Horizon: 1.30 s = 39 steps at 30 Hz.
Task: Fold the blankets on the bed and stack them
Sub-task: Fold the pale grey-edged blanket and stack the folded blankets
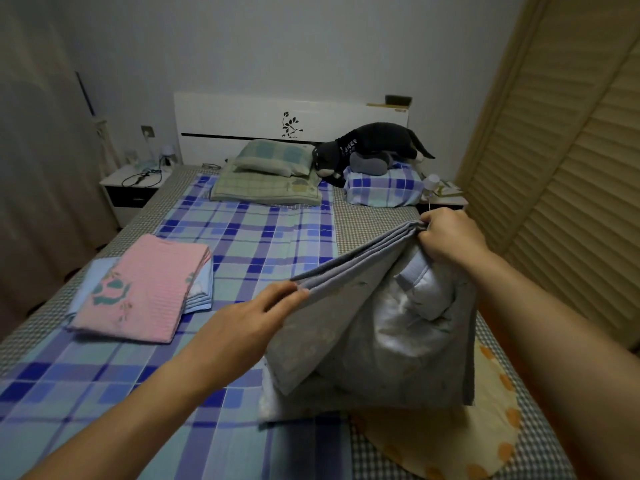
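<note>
Two folded blankets, a pink blanket (145, 285) laid on a blue one (202, 292), are already stacked near the bed's (242, 237) left edge, while a grey blanket (363, 341), part-folded, is held up near the right edge, its layered top hem pinched by the left hand (249, 317) and gripped by the right hand (450, 237), judged the last to be stacked.

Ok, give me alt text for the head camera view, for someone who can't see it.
Both hands hold up a grey blanket by its top edge over a checked bed: left hand, right hand. A pink blanket lies folded on a blue one.
</note>
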{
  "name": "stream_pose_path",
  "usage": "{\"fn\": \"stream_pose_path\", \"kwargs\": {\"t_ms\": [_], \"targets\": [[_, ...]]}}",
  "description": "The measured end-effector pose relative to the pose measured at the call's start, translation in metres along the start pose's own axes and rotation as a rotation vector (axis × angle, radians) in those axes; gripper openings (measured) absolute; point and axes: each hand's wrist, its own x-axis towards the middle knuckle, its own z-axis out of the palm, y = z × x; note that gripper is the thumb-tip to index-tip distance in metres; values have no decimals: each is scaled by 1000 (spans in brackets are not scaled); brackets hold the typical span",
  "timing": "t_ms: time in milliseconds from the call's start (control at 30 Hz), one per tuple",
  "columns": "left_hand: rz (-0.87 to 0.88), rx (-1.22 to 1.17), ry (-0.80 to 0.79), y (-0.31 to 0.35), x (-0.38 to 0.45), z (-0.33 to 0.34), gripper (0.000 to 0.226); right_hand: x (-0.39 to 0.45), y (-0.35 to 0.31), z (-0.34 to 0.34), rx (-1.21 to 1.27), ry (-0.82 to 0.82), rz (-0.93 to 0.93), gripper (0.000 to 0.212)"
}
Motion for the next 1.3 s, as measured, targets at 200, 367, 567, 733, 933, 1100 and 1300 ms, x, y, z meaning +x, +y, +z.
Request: {"fn": "stream_pose_path", "kwargs": {"t_ms": [200, 367, 567, 733, 933, 1100, 1300], "targets": [[-8, -49, -85, -13, 0, 8, 53, -4, 0, 1, -3, -37, -41, 23], [-269, -367, -55, -9, -3, 4, 46, -3, 5, 0, 12, -22, -52, 24], [-26, -114, -24, -7, -12, 8, 26, -2, 8, 4, 10, -10, -39, 25], [-22, -43, -91, -1, -13, -2, 80, -2, 9, 5, -2, -7, -38, 24], [-19, -33, -131, -1, -13, 1, 92, -1, 9, 9, 15, -4, -32, 24], [-59, -49, -155, 0, -12, 4, 75, -2, 9, 9, 27, -22, -40, 23], [-47, -98, -148, -8, -14, 9, 34, -4, 7, 11, 24, -13, -52, 25]]}}
